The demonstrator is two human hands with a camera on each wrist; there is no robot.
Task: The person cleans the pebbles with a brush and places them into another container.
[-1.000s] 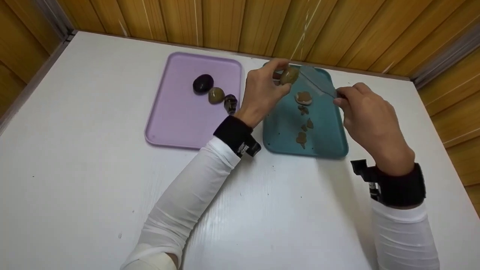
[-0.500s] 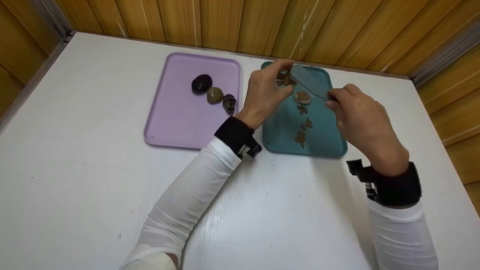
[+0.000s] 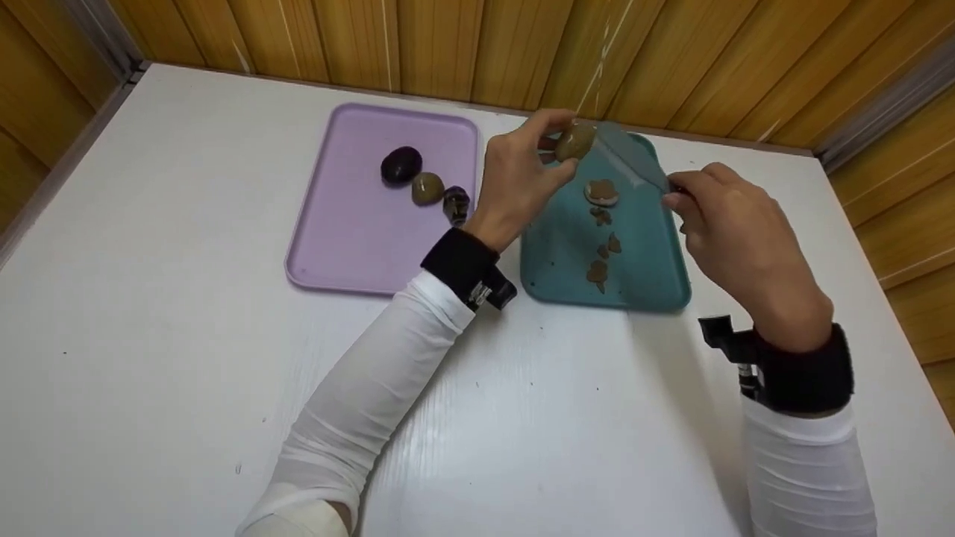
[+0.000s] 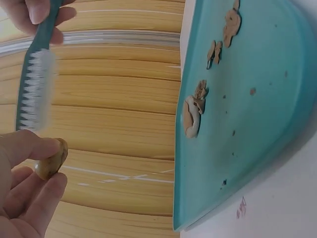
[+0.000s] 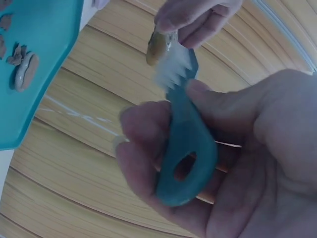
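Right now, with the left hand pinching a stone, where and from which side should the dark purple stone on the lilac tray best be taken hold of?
Judging by its pose, take the dark purple stone across its rounded middle, coming from above. It lies on the lilac tray with its top bare. The tan stone sits close on its near right, so set the grip on the left and far sides, which look free.

We see a white surface [image 3: 186, 335] filling most of the view, its far edge meeting a wall of vertical wooden panels [image 3: 448, 45] in warm honey tones. Grey metal trim [image 3: 104, 37] runs down both corners. Soft, even light glosses the white top.
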